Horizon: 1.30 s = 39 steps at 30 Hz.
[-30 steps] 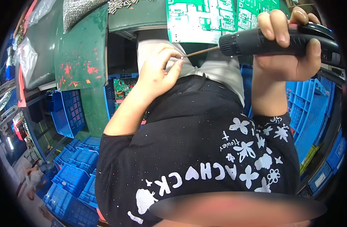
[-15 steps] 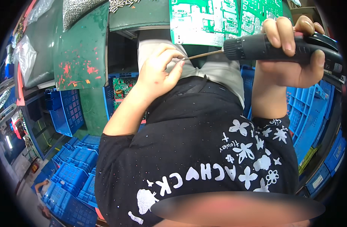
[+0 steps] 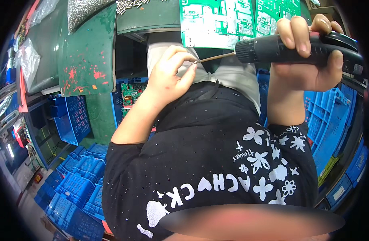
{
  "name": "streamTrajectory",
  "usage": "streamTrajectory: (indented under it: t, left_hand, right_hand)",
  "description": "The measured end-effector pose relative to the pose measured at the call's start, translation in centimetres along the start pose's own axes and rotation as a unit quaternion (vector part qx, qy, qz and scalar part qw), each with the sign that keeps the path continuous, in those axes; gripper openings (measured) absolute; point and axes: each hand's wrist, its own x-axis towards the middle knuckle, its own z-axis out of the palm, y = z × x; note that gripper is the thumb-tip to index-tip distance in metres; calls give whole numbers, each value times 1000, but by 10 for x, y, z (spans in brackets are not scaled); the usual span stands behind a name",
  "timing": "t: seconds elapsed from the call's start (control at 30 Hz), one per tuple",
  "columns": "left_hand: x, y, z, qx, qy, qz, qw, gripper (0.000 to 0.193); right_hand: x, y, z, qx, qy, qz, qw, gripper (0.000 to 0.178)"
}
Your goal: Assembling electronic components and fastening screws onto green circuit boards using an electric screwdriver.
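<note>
- Grips a black electric screwdriver [image 3: 269, 50] in the right hand [image 3: 303, 74], wrapped around the casing with fingers over the far side and thumb on the near side.
- Runs almost level from right to left above the lap, with a ribbed nose and a long, thin, brownish bit [image 3: 216, 58].
- Pinches a tiny silvery piece [image 3: 195, 62] at the bit's tip with the left hand [image 3: 168, 78], nearly closed at thumb and forefinger; too small to tell its kind.
- Hides much of the tiny piece behind the left fingertips, and part of the casing behind the right fingers.
- Shows green circuit boards [image 3: 210, 26] side by side just beyond, overlapped at the near edge by the ribbed nose and right fingers.
- Spreads, farther left, into loose metal pins [image 3: 136, 5], a clear bag of metal pins [image 3: 86, 14] and a green bench top [image 3: 86, 44] specked with red.
- Includes stacked blue crates [image 3: 82, 176] near left and a tilted blue crate [image 3: 323, 120] at right, beyond the right forearm.
</note>
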Motion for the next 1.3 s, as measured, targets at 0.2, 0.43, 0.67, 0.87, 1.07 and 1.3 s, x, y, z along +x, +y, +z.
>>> streamTrajectory:
  t: [0.2, 0.43, 0.67, 0.87, 1.07, 1.3]
  left_hand:
    - [-12, -30, -5, -23, 34, -221, 974, 27]
    - [-6, -49, -6, -466, -36, -476, 745, 47]
    - [-1, -36, 3, -581, -33, -412, 701, 71]
    - [2, -34, 7, -584, -19, -450, 675, 61]
    - [8, -35, 12, -448, -72, -463, 761, 22]
    - [15, -29, 10, -432, -94, -455, 773, 24]
  right_hand:
    - [6, -4, -5, -10, 1, -2, 1000, 44]
    - [18, 0, -8, 61, -27, 47, 997, 47]
    - [19, -2, -24, 47, -57, 114, 991, 50]
    - [25, 5, -15, 54, -64, 141, 986, 50]
    - [25, 7, -11, 38, -63, 139, 988, 50]
    - [19, 8, -13, -20, -30, 106, 994, 48]
